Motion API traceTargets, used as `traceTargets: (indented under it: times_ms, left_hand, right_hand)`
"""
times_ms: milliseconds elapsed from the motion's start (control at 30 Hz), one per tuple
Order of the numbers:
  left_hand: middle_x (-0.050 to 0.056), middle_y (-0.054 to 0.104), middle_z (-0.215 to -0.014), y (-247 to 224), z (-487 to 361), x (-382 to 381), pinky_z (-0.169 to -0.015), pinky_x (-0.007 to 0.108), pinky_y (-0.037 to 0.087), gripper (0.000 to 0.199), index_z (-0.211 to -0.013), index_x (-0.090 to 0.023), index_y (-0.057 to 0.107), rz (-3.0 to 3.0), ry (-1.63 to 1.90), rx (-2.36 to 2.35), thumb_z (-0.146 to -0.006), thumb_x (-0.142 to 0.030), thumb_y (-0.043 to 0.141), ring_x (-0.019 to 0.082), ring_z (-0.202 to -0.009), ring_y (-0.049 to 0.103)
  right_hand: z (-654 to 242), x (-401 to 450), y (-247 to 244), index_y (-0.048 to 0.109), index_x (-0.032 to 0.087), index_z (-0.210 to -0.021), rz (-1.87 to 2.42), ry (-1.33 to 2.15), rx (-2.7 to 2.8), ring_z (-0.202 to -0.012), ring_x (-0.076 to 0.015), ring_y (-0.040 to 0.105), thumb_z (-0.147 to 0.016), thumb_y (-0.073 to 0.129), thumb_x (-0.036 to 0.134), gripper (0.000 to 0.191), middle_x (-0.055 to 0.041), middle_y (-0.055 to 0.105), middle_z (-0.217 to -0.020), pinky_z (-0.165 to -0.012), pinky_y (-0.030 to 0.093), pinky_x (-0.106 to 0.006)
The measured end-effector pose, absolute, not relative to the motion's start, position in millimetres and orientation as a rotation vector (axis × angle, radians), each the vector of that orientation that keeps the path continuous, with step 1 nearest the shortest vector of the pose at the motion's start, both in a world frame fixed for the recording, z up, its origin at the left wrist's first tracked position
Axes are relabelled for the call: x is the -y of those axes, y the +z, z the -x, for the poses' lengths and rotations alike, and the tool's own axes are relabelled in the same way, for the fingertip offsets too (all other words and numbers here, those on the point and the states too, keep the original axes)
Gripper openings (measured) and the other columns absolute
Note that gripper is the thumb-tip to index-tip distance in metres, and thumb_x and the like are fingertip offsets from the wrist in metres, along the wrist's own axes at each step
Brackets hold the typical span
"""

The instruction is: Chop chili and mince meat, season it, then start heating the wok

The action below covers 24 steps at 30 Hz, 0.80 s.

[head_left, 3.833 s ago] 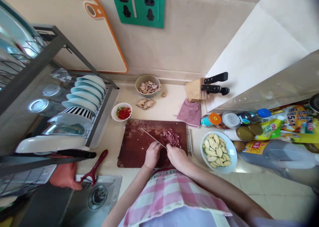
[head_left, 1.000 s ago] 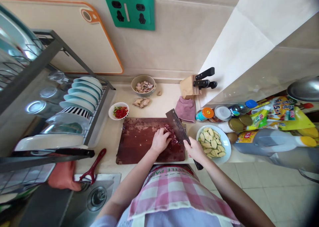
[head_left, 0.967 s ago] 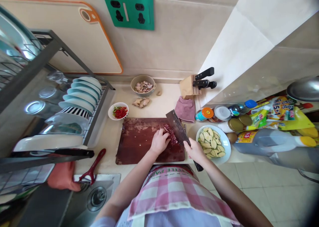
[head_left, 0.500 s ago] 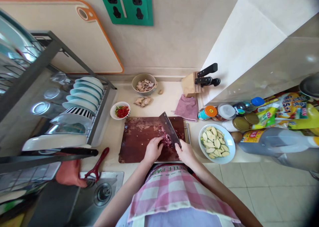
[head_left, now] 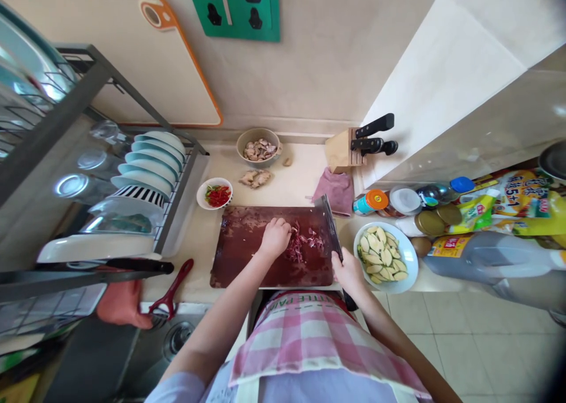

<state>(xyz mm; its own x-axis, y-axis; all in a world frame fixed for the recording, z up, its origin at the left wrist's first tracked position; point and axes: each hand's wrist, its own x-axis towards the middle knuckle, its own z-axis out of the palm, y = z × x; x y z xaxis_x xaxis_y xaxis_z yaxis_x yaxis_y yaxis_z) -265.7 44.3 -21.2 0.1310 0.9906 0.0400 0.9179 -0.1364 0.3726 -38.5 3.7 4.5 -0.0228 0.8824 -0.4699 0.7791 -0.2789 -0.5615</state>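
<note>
My right hand (head_left: 348, 270) is closed round the black handle of a cleaver (head_left: 329, 223), whose blade stands on edge along the right side of the dark brown cutting board (head_left: 239, 255). Chopped dark red shreds (head_left: 297, 251) that look like meat are spread over the board's right half, left of the blade. Just beside them, my left hand (head_left: 277, 236) is over the board with its fingers curled and pressed together. Whatever is under those fingertips is hidden. Small scraps and wet smears mark the board.
Behind the board are a bowl of cut chillies (head_left: 215, 194), a bowl of sliced meat (head_left: 259, 148), ginger (head_left: 256, 178), a knife block (head_left: 339, 149) and a pink cloth (head_left: 335, 191). To the right is a plate of sliced green vegetable (head_left: 412, 254); to the left, a dish rack (head_left: 179, 201) and red peeler (head_left: 171, 294).
The cleaver has moved right, away from the shreds, to the board's right edge. My left hand has moved forward over the board. The shreds now lie more spread out.
</note>
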Motion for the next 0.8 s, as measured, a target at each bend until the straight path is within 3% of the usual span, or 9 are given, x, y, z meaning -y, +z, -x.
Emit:
traceTargets:
  times_ms: [100,200,300,433,600,700,800]
  left_hand:
    - [0.005,0.06,-0.075,-14.2,270.6,-37.6,-0.075,0.035,0.044,0.012,-0.067,-0.017,0.06,-2.077,0.466,-1.836,-0.076,-0.013,0.054,0.02,-0.077,0.054]
    - [0.0,0.063,-0.072,-9.2,277.1,-30.6,-0.066,0.027,0.045,0.007,-0.081,-0.019,0.06,-1.772,0.627,-1.741,-0.08,-0.022,0.053,0.014,-0.064,0.055]
    - [0.001,0.066,-0.079,-7.7,280.7,-25.6,-0.069,0.027,0.047,0.014,-0.089,-0.019,0.062,-1.594,0.66,-1.691,-0.08,-0.028,0.056,0.015,-0.07,0.059]
    - [0.006,0.066,-0.094,-13.6,284.5,-17.4,-0.085,0.033,0.046,0.014,-0.086,-0.019,0.067,-1.592,0.722,-1.681,-0.079,-0.025,0.056,0.019,-0.088,0.061]
    - [0.006,0.068,-0.089,-28.7,295.7,-9.9,-0.071,0.031,0.053,0.028,-0.102,-0.017,0.06,-1.15,0.84,-1.534,-0.08,-0.032,0.052,0.016,-0.072,0.064]
    - [0.007,0.068,-0.087,-27.1,311.7,-14.8,-0.064,0.03,0.052,0.035,-0.106,-0.014,0.056,-1.021,0.88,-1.497,-0.08,-0.036,0.051,0.015,-0.066,0.063]
    - [0.008,0.067,-0.092,-9.3,332.9,-23.6,-0.07,0.03,0.05,0.03,-0.099,-0.014,0.06,-1.194,0.892,-1.632,-0.078,-0.035,0.054,0.017,-0.076,0.063]
  right_hand:
    - [44.8,-0.8,5.8,0.054,0.018,-0.094,2.123,1.162,1.838,-0.057,-0.0172,0.061,-0.089,0.032,0.032,0.027,-0.0035,0.061,-0.064,-0.055,0.043,-0.025]
    - [54.7,1.0,8.8,0.052,0.019,-0.089,2.016,1.357,1.807,-0.045,-0.0132,0.056,-0.089,0.031,0.033,0.025,0.0002,0.058,-0.059,-0.048,0.041,-0.022]
    - [59.1,1.1,13.4,0.05,0.02,-0.083,1.875,1.43,1.766,-0.038,-0.0106,0.051,-0.089,0.031,0.037,0.026,0.0034,0.054,-0.054,-0.043,0.038,-0.02]
    - [50.7,-1.0,21.6,0.052,0.02,-0.08,1.801,1.252,1.874,-0.041,-0.0111,0.05,-0.087,0.035,0.04,0.028,0.0033,0.053,-0.052,-0.043,0.036,-0.02]
    - [31.6,7.0,26.1,0.057,0.019,-0.08,1.714,0.996,2.159,-0.044,-0.0124,0.047,-0.086,0.038,0.039,0.027,0.0035,0.049,-0.048,-0.045,0.033,-0.022]
    - [23.6,16.2,24.4,0.058,0.02,-0.094,1.625,0.921,2.241,-0.058,-0.0149,0.056,-0.085,0.042,0.033,0.023,-0.0003,0.062,-0.067,-0.056,0.04,-0.023]
    - [21.5,20.3,23.5,0.057,0.023,-0.104,1.538,0.898,2.335,-0.078,-0.0173,0.062,-0.082,0.048,0.026,0.025,-0.0028,0.066,-0.093,-0.069,0.044,-0.025]
